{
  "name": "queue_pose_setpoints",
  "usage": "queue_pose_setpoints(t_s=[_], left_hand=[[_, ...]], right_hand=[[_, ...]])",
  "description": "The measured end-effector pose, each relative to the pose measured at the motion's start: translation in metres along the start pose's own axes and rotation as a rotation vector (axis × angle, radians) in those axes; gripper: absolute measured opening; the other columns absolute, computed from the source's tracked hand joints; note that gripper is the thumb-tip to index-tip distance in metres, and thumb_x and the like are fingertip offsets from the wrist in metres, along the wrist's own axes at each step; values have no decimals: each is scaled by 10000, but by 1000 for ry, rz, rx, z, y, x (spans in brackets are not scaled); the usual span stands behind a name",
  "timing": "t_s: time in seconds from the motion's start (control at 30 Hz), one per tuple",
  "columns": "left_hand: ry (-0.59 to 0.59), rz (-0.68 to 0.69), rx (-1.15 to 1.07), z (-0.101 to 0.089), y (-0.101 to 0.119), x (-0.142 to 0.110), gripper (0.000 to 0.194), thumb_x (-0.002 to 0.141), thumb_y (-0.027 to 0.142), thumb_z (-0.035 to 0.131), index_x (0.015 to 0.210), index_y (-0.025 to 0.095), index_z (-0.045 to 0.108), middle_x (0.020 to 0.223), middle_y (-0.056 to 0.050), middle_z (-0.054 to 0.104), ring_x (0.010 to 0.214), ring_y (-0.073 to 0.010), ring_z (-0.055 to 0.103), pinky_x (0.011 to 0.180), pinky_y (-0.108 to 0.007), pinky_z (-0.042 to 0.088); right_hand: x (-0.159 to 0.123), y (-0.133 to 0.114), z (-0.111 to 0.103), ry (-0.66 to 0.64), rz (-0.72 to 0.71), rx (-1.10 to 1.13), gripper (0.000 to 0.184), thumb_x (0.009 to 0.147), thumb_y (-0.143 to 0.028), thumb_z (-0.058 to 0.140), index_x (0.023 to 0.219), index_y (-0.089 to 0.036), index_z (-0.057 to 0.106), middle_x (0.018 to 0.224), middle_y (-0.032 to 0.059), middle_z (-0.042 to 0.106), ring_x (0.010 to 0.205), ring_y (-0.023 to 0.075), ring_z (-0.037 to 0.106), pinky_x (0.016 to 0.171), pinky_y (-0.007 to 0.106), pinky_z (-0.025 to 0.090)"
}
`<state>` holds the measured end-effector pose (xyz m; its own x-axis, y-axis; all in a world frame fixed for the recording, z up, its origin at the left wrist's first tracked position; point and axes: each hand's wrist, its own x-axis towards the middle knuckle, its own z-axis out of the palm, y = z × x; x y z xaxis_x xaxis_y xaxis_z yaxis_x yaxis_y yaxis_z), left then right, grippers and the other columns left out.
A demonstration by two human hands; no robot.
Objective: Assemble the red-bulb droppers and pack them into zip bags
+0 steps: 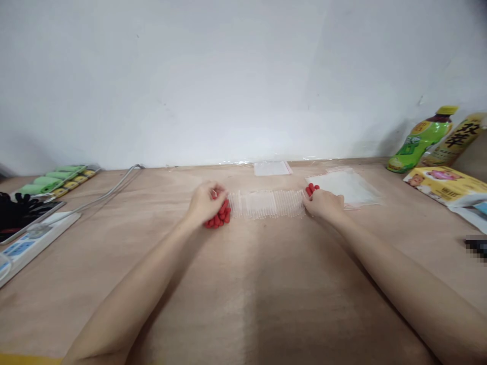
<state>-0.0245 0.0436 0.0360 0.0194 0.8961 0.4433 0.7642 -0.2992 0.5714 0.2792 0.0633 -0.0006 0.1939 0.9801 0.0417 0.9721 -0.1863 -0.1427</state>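
We see our left hand [207,202] bent over the near-left cluster of red pieces [217,219], its fingers curled and the thumb and index tips drawn close together; we cannot tell whether anything is pinched between them. Our right hand [323,203] has its fingers bent inward at the right end of the clear row [266,204], and its own fingers hide whatever they may hold. The small red pieces [312,188] beside it are partly covered too, so we cannot count them.

The clear row lies on the desk [228,304] between our hands. It looks like many thin, see-through sticks or tubes set side by side, though at this size we can't be sure. Its lower edge is uneven, and a paler patch shows in the middle. The red pieces at the left are rounded, matte and heaped together.

Beyond the row, a small clear bag [272,168] lies near the wall [228,76], and larger clear bags [352,187] lie behind our right hand. Farther right we see a green bottle [422,142], a yellow bottle [458,139] cut off by the edge, a yellow pack [447,183] and a dark, pixelated object [476,247]. To the left are a white power strip [38,238], a gray cable [110,192], a black tangle [19,208] and green and yellow rolls [53,180].
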Motion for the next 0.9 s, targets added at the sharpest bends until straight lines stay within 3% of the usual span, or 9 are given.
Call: queue_pose_setpoints(t_s=[0.1, 0.17, 0.27, 0.37, 0.5, 0.63, 0.8, 0.9], left_hand=[[-140, -320, 238, -15, -25, 43, 127, 680, 295, 597, 737, 183, 614, 744, -18, 627, 672, -158, 557, 601, -241, 422], [-216, -418, 273, -16, -40, 64, 99, 616, 258, 648, 632, 169, 607, 647, -24, 619, 647, -179, 561, 555, -240, 410], [-345, -505, 258, -8, -55, 81, 157, 586, 242, 682, 507, 152, 580, 528, -28, 586, 569, -180, 556, 510, -244, 401], [-456, -560, 215, 2, -63, 88, 181, 589, 266, 701, 512, 147, 589, 529, -32, 603, 531, -166, 560, 507, -246, 414], [-498, -572, 202, 9, -69, 92, 197, 549, 284, 738, 530, 144, 600, 566, -50, 630, 548, -172, 575, 537, -259, 431], [-384, -494, 221, 6, -70, 93, 188, 577, 286, 705, 507, 153, 592, 521, -35, 608, 572, -188, 575, 564, -259, 423], [-72, -308, 204, -9, -54, 87, 163, 737, 325, 560, 739, 165, 589, 693, -18, 622, 684, -149, 560, 636, -230, 412], [132, -103, -21, -8, -33, 66, 190, 785, 325, 517, 855, 150, 545, 732, -22, 595, 655, -118, 536, 606, -214, 412]], right_hand=[[-7, 0, -6, 27, -13, 60, 363, 820, -361, 299, 696, -156, 572, 761, 126, 620, 754, 270, 573, 712, 395, 319], [-15, 1, -7, 65, -35, 93, 312, 818, -336, 309, 734, -156, 549, 764, 115, 621, 732, 255, 569, 717, 386, 312], [-30, 2, -1, 161, -134, 138, 235, 822, -284, 318, 832, -146, 507, 780, 107, 625, 704, 233, 566, 741, 379, 289], [-40, 3, 13, 297, -306, 204, 222, 849, -274, 316, 896, -140, 486, 841, 111, 630, 744, 226, 569, 752, 360, 274], [-42, 3, 31, 442, -461, 311, 279, 869, -277, 331, 1037, -122, 491, 845, 107, 636, 826, 226, 561, 745, 332, 269], [-45, 2, 36, 478, -551, 309, 319, 879, -275, 341, 1100, -131, 521, 870, 100, 635, 838, 213, 551, 732, 319, 280], [-54, 1, 34, 477, -657, 301, 272, 887, -257, 355, 986, -159, 588, 829, 68, 638, 773, 170, 554, 755, 312, 278], [-57, 1, 34, 481, -696, 312, 238, 887, -242, 361, 932, -165, 582, 837, 59, 635, 764, 158, 553, 765, 314, 282]])
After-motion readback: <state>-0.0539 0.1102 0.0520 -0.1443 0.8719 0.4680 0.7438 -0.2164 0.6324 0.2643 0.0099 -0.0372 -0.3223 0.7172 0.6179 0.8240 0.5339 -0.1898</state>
